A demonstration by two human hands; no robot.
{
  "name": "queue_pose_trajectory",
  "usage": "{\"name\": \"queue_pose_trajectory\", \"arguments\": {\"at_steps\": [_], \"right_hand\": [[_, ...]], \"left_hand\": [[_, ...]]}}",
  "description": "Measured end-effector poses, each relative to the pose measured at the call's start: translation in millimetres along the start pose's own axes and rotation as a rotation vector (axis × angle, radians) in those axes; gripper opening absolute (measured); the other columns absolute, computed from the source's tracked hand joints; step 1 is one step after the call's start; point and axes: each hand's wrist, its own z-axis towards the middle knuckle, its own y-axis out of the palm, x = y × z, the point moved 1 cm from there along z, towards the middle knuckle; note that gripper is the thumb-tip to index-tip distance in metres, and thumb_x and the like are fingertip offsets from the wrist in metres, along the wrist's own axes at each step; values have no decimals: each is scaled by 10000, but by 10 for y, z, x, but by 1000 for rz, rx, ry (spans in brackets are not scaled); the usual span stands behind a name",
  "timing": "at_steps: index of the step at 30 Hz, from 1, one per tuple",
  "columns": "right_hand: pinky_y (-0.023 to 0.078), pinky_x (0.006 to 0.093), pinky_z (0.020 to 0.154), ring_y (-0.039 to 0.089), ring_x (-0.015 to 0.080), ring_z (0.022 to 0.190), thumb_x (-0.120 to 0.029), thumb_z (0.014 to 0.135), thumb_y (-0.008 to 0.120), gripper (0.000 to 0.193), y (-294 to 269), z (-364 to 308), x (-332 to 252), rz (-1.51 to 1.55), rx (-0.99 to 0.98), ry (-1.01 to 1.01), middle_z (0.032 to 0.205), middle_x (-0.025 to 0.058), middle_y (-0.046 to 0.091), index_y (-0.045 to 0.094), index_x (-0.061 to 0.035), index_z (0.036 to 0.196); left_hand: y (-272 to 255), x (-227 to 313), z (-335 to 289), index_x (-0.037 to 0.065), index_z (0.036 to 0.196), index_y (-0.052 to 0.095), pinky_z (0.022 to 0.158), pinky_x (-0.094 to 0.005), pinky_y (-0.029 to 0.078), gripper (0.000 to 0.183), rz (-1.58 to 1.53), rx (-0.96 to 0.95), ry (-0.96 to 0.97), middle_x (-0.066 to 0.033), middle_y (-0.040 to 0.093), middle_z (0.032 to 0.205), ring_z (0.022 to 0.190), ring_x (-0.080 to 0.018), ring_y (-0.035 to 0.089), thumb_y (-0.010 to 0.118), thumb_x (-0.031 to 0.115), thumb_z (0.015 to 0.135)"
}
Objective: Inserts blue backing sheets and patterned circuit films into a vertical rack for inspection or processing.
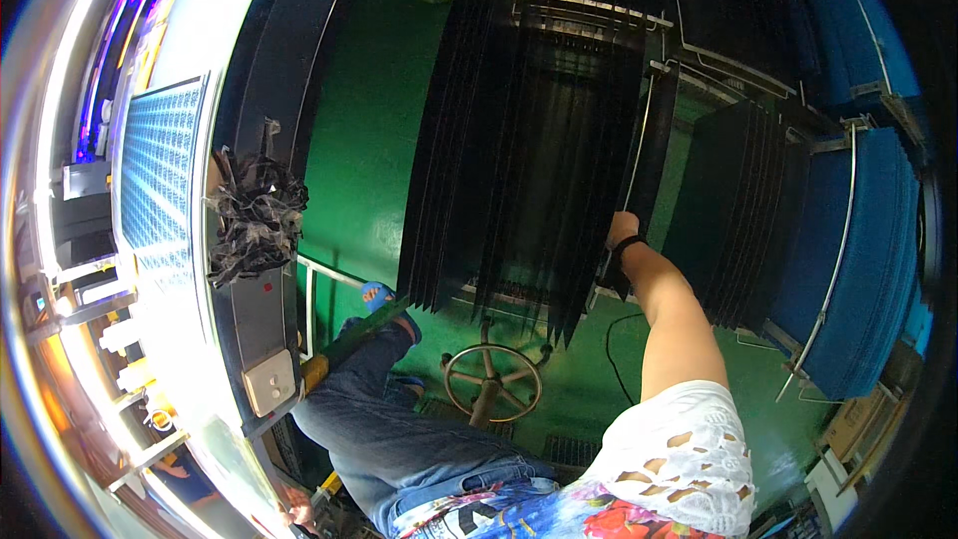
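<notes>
My right arm reaches forward to a wire rack of upright dark panels (489, 160). My right hand (623, 228) is closed around the thin metal rod (642, 135) at the rack's right side; its fingertips are partly hidden. A dark band is on that wrist. Down at the lower left, my left hand (297, 509) is low beside the bright workbench (215, 439). It is dim and partly cut off, so its fingers do not show clearly.
Racks with blue panels (863, 260) stand at the right. A wheeled stool base (489, 379) stands on the green floor (359, 150). On the bench's edge sit crumpled black plastic (257, 220) and a pale switch box (269, 382); a lit blue patterned panel (160, 180) lies beyond.
</notes>
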Motion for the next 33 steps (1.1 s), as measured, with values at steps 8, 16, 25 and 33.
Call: {"name": "queue_pose_trajectory", "arguments": {"at_steps": [8, 16, 25, 33], "right_hand": [[518, 406, 740, 621, 326, 913, -168, 863, 451, 263, 137, -82, 264, 473, 149, 330, 1023, 146, 632, 659, -53, 975], [501, 431, 704, 619, 356, 857, -167, 837, 521, 217, -156, -391, 181, 1017, 297, 359, 876, 230, 627, 635, 14, 869], [430, 425, 816, 532, 387, 949, -100, 789, 593, 353, 118, -1509, 1906, 453, 942, 630, 990, 241, 558, 496, 54, 1093], [483, 455, 713, 600, 377, 829, -242, 851, 520, 255, 538, -1242, 1918, 568, 739, 831, 870, 205, 626, 597, -5, 908]], "left_hand": [[106, -133, 133, 43, 1148, 537, 832, -350, 480, 491, -8, -56, -63, -106, 577, 1147, 1098, -223, 518, 497, 444, 869], [414, -117, 292, 44, 1151, 536, 835, -352, 477, 493, 16, -135, -117, -106, 575, 1151, 1107, -224, 512, 493, 448, 870], [501, -438, 150, 45, 1153, 534, 839, -354, 475, 496, -35, -197, -160, -105, 572, 1156, 1116, -225, 506, 489, 452, 872], [472, -666, -215, 46, 1155, 533, 842, -356, 472, 499, -111, -214, -127, -105, 570, 1160, 1125, -226, 500, 485, 455, 873]]}}
